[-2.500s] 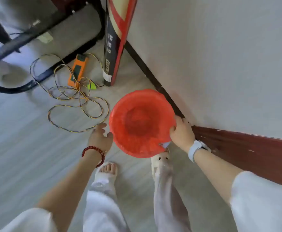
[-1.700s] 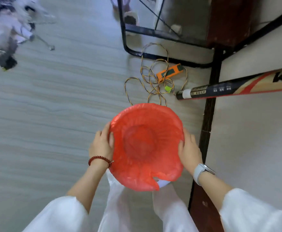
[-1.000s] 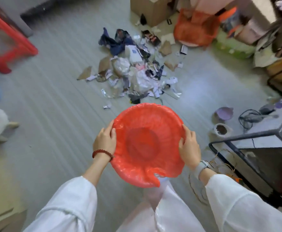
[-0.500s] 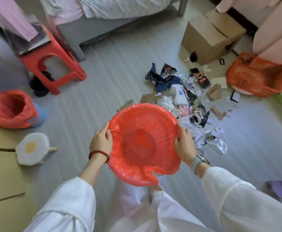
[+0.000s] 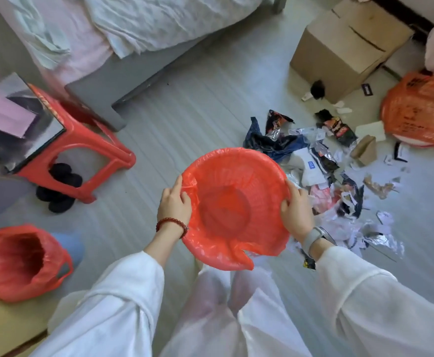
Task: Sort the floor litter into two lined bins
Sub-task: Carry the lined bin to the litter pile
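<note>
Your white sleeves and trousers fill the bottom of the view and hide your feet. Just ahead of them you hold one red-lined bin point(image 5: 236, 210) off the floor, its mouth facing you. Your left hand point(image 5: 174, 206) grips its rim at 9 o'clock, thumb curled over the liner edge; a red bead bracelet point(image 5: 171, 224) rings that wrist. Your right hand point(image 5: 297, 212) grips the rim at 3 o'clock, fingers wrapped over the edge, a grey watch point(image 5: 313, 237) on the wrist. The liner hangs loose and split at the bin's near edge.

At 8 o'clock a second red-lined bin point(image 5: 22, 261) lies tipped, mouth open toward you, its blue wall barely showing. The litter pile point(image 5: 334, 181) spreads on the floor from 1 to 3 o'clock, partly hidden behind the held bin and your right hand; the scraps are too jumbled to count.

Further off, one red stool point(image 5: 82, 148) stands at 10 o'clock with dark slippers point(image 5: 61, 186) beneath. An orange basket point(image 5: 417, 114) at 2 o'clock is cut off by the frame, beside one cardboard box point(image 5: 344, 45). The bed point(image 5: 133, 29) is cut off at 12 o'clock
</note>
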{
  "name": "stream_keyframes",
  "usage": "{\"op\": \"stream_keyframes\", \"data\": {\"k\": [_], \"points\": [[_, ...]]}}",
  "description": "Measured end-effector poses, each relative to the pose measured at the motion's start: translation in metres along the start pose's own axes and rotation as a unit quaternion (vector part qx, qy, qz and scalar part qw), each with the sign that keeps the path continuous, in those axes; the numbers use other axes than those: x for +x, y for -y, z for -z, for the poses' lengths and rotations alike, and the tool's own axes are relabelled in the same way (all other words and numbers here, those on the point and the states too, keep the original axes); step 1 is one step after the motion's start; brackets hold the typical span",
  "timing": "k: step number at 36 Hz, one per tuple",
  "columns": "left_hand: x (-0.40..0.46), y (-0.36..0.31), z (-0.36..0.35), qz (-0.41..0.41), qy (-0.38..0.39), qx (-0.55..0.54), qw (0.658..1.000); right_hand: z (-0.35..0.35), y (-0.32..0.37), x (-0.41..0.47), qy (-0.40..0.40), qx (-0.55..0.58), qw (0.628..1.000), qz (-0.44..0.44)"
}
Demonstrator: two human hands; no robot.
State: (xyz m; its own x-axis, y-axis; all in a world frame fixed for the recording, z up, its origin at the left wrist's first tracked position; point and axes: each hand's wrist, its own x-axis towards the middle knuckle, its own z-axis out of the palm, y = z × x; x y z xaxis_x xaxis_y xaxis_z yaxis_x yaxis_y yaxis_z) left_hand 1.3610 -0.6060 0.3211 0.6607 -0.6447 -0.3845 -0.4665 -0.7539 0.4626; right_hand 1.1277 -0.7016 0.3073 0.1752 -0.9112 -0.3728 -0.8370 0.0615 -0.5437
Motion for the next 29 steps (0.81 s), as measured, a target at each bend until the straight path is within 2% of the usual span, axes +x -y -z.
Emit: {"op": "stream_keyframes", "data": {"k": [6,12,22,29], "points": [[0.096,-0.034,0.000,-0.046,0.027,0.019,0.998,-0.004,0.032,0.069,-0.028,-0.001,0.999,-0.046],[0.225,-0.049,-0.059,-0.071,0.017,0.035,0.997,-0.058,0.026,0.182,-0.043,0.018,0.997,-0.063],[0.415,0.018,-0.203,-0.082,0.052,0.067,0.993,-0.215,-0.022,0.340,-0.001,0.019,0.994,-0.112],[0.490,0.051,-0.247,-0.077,0.065,0.078,0.992,-0.296,-0.032,0.396,0.012,0.054,0.989,-0.140]]}}
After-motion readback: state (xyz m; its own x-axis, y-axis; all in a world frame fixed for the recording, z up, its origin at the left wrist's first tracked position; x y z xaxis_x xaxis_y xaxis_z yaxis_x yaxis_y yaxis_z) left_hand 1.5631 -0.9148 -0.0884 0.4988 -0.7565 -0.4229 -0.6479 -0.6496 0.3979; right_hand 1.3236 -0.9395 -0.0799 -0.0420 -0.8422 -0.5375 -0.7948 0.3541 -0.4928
